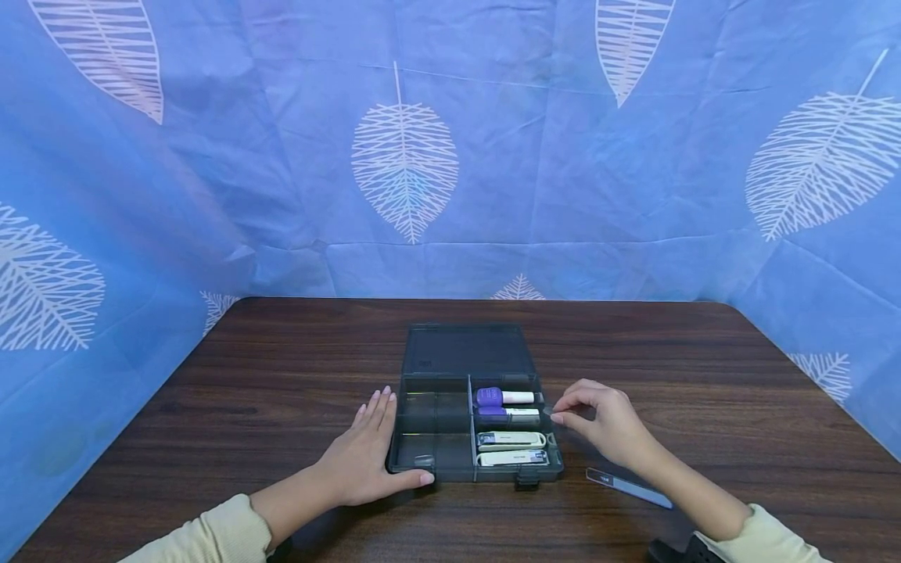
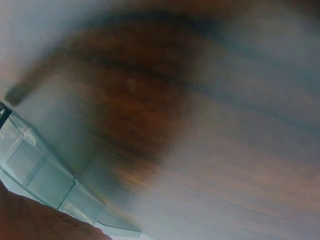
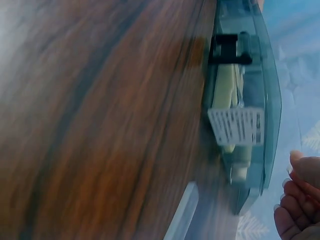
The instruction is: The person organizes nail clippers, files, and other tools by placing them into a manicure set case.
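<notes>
A dark translucent compartment box (image 1: 436,475) lies with its lid (image 1: 468,349) folded back. Along the box's left side, my left hand (image 1: 362,453) rests with straight fingers, its thumb over the front left corner. My right hand (image 1: 608,422) is at the right edge, thumb and forefinger bent towards each other, with nothing visible between them. Nearest it inside are two purple nail polish bottles (image 1: 489,397) with white caps. Two pale nail clippers (image 1: 511,458) lie in front of them. Only part of my left hand (image 2: 40,217) shows in the left wrist view.
A slim grey-blue strip (image 1: 629,486), shaped like a nail file, lies on the brown table (image 1: 296,344), right of the box. The box has a black latch (image 1: 526,477) in front and a white printed label (image 3: 239,126) on its side. Blue leaf-patterned cloth (image 1: 281,156) hangs behind.
</notes>
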The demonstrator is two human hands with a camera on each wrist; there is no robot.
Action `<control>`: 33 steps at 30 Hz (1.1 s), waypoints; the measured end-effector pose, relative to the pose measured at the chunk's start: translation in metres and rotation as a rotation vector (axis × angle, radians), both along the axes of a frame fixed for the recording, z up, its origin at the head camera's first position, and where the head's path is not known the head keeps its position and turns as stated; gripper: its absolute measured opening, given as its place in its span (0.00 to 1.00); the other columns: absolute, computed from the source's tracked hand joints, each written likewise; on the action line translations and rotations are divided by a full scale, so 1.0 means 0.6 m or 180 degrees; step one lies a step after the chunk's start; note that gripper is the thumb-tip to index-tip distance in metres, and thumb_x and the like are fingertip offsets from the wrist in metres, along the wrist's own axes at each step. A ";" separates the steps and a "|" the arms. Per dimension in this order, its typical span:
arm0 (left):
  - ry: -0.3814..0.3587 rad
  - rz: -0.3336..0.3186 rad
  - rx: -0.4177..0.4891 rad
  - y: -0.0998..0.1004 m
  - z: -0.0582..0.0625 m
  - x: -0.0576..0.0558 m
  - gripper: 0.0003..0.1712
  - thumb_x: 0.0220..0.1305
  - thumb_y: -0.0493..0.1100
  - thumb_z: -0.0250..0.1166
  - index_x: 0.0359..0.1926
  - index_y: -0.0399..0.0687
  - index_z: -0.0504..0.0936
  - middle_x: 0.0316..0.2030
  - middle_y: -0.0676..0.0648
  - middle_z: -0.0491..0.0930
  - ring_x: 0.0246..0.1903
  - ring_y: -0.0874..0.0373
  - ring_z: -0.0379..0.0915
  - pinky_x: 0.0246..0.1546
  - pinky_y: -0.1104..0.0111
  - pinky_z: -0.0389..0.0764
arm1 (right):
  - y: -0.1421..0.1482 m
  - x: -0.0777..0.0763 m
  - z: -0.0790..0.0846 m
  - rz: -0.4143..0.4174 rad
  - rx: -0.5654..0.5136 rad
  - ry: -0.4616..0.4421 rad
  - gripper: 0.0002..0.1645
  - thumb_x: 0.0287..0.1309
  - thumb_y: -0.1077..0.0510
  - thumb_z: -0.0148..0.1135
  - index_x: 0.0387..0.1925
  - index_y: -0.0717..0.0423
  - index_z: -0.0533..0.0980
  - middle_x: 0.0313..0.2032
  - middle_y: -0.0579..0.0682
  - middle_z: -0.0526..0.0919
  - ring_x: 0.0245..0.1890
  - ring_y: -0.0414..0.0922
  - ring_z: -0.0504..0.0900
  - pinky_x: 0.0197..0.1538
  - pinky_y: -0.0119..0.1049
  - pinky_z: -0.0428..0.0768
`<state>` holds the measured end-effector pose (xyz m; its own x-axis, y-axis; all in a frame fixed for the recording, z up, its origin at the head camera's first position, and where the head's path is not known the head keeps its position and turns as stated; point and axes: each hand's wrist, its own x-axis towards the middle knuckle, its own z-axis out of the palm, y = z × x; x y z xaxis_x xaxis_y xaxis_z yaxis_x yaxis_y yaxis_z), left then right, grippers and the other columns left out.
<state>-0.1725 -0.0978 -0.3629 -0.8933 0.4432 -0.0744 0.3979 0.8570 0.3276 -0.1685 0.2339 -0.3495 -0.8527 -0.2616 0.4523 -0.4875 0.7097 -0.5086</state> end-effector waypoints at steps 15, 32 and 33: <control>0.0033 -0.0027 0.0020 -0.001 -0.003 0.000 0.66 0.48 0.78 0.53 0.71 0.34 0.45 0.72 0.36 0.43 0.72 0.44 0.37 0.69 0.51 0.50 | -0.075 -0.006 0.004 0.0451 -0.0135 -0.0256 0.03 0.50 0.60 0.67 0.25 0.55 0.82 0.29 0.42 0.80 0.28 0.29 0.72 0.31 0.28 0.75; 0.0028 0.0001 0.0005 -0.001 -0.002 0.002 0.66 0.48 0.78 0.53 0.71 0.34 0.46 0.72 0.36 0.44 0.72 0.43 0.38 0.69 0.51 0.51 | -0.165 -0.008 -0.012 0.1135 0.0042 -0.0093 0.03 0.51 0.59 0.66 0.27 0.56 0.82 0.31 0.44 0.81 0.34 0.37 0.76 0.38 0.28 0.78; 0.0042 -0.0008 -0.0003 -0.001 -0.001 0.002 0.66 0.48 0.78 0.53 0.71 0.34 0.46 0.72 0.35 0.44 0.72 0.43 0.38 0.69 0.51 0.52 | -0.168 -0.009 -0.012 0.1186 0.0097 -0.0033 0.03 0.51 0.60 0.67 0.27 0.56 0.82 0.31 0.44 0.81 0.34 0.37 0.76 0.38 0.28 0.78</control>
